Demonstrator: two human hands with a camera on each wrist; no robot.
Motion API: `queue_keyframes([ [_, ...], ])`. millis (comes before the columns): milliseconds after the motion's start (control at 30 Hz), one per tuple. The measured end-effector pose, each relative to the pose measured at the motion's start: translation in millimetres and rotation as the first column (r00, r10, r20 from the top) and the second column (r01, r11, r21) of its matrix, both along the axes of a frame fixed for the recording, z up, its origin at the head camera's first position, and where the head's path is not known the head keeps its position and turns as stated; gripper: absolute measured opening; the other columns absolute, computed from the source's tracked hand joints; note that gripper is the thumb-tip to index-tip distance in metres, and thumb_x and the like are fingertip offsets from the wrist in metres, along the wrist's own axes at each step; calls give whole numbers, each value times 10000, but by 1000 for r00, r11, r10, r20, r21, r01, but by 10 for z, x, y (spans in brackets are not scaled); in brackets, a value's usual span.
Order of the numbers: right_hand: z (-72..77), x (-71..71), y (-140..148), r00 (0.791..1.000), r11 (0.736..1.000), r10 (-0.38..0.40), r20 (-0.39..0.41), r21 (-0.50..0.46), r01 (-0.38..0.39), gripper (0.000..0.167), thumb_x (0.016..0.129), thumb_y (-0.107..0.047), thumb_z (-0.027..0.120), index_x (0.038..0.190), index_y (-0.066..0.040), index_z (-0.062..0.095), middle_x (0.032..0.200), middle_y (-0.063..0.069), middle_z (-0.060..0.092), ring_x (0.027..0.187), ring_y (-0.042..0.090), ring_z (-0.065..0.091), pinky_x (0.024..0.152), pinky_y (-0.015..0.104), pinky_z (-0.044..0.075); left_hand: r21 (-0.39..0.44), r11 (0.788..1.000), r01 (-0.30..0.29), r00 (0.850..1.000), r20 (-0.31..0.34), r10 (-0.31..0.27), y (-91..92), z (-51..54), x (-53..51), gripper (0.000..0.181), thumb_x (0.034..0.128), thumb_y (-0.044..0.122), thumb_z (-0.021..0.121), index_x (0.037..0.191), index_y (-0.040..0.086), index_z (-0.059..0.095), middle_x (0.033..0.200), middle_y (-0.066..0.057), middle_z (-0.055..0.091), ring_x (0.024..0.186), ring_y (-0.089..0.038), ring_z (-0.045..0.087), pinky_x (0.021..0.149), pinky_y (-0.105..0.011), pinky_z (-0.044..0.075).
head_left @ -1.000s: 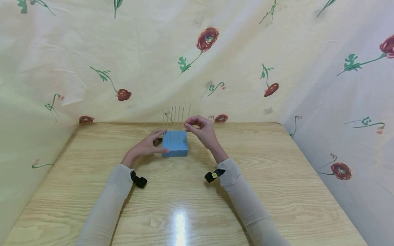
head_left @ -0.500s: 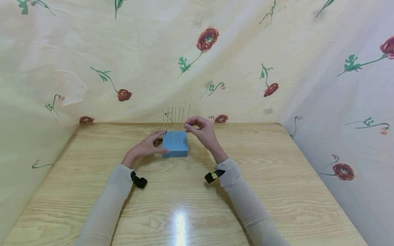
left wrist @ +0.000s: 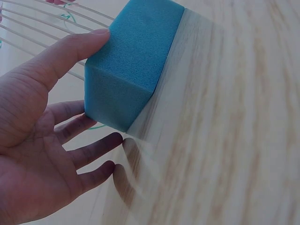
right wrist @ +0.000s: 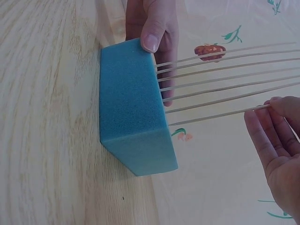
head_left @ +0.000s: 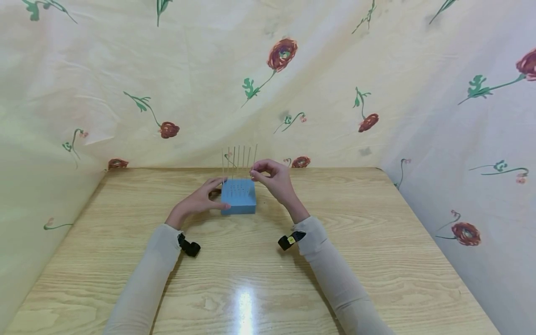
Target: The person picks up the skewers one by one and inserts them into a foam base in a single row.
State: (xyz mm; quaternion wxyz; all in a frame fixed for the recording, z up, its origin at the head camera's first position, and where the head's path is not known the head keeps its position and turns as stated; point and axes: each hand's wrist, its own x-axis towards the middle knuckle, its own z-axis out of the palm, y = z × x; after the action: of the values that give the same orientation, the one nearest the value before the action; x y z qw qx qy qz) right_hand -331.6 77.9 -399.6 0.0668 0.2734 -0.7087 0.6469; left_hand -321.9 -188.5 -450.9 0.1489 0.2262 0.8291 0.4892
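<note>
A blue foam block (head_left: 237,209) with small holes in its top stands on the table. My left hand (head_left: 197,199) holds it from the left, thumb on the top edge nearest me and fingertips toward the far side. Several thin wooden skewers (right wrist: 225,77) stand in a row along the block's far edge. At the right end of that row, my right hand (head_left: 274,181) pinches one skewer (right wrist: 211,116) between thumb and fingers, above the block. Its lower end meets the block's top; how deep it sits I cannot tell.
The wooden table (head_left: 259,288) reaches forward to a pale cloth (head_left: 201,93) printed with red flowers, which also hangs at both sides. A black wrist camera (head_left: 189,245) is strapped to the left wrist, another (head_left: 289,240) to the right.
The pinched skewer has come down slightly, and its top has shifted left, so it stands more upright. My right hand has moved very slightly left. My left hand and the block have stayed put.
</note>
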Motion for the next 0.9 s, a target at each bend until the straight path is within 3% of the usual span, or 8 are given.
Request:
queue_keyframes([
  [267, -13, -11, -5, 1000, 1000, -9, -1, 21, 9, 127, 958, -24, 693, 1036, 77, 691, 976, 176, 691, 862, 114, 689, 777, 296, 629, -4, 1000, -6, 1000, 2, 6, -10, -5, 5, 943, 920, 203, 782, 1647, 119, 188, 1673, -182, 129, 1493, -449, 309, 1206, -616, 284],
  [567, 1, -6, -4, 1000, 1000, -2, 9, 26, 2, 147, 961, -13, 684, 1044, 108, 683, 1006, 268, 676, 866, 102, 688, 780, 277, 625, -4, 1000, -6, 1000, 1, 6, -7, 2, 6, 941, 921, 228, 781, 1645, 111, 192, 1667, -193, 139, 1485, -457, 317, 1199, -625, 288],
  [900, 6, -6, 5, 1000, 1000, 0, -2, 31, 0, 102, 954, 6, 685, 1023, 81, 684, 959, 99, 703, 865, 94, 692, 777, 300, 630, -17, 1000, -12, 1000, 2, 12, -3, 23, 7, 948, 913, 221, 789, 1646, 130, 196, 1673, -177, 137, 1491, -440, 313, 1204, -627, 276],
])
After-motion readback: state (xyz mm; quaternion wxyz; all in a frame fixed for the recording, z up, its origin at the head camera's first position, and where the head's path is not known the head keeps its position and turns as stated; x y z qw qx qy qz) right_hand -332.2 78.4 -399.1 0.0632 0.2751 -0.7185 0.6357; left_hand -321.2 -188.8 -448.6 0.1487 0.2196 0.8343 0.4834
